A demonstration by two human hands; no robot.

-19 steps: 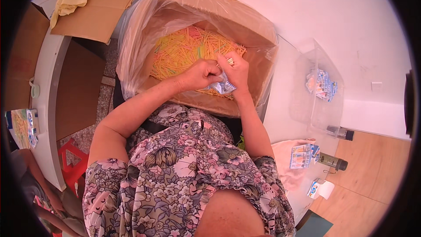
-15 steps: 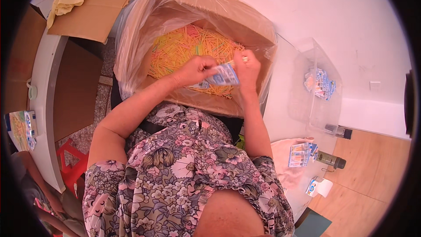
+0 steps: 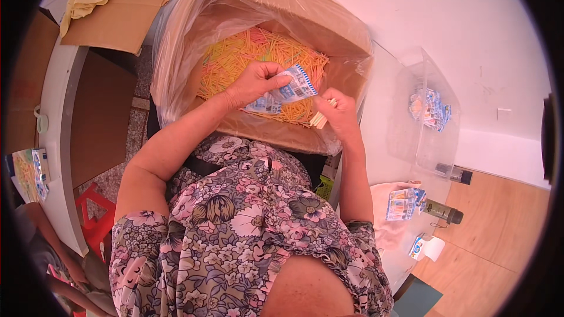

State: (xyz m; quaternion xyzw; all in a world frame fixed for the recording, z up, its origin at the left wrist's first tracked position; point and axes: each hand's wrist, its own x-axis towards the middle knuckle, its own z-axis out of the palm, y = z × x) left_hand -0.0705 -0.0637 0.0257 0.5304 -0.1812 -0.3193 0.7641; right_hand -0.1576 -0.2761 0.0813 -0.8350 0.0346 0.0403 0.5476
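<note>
A large cardboard box with a clear plastic liner stands before me, partly filled with thin yellow, orange and pink sticks. Over these, my left hand pinches a small blue-and-white plastic packet between thumb and fingers. A second blue-and-white packet lies on the sticks below that hand. At the box's right near side, my right hand is closed round a bundle of pale sticks, whose ends poke out of the fist. The packet's lower right corner comes close to my right hand.
On the right, a clear plastic bin holds several packets. A pink cloth, more packets and a dark bottle lie nearer. To the left are flattened cardboard, a red stool and another person's arm.
My right hand has come down and nearer, turning so the stick bundle points toward me. My left hand has tilted the packet upward, uncovering more of the second one.
</note>
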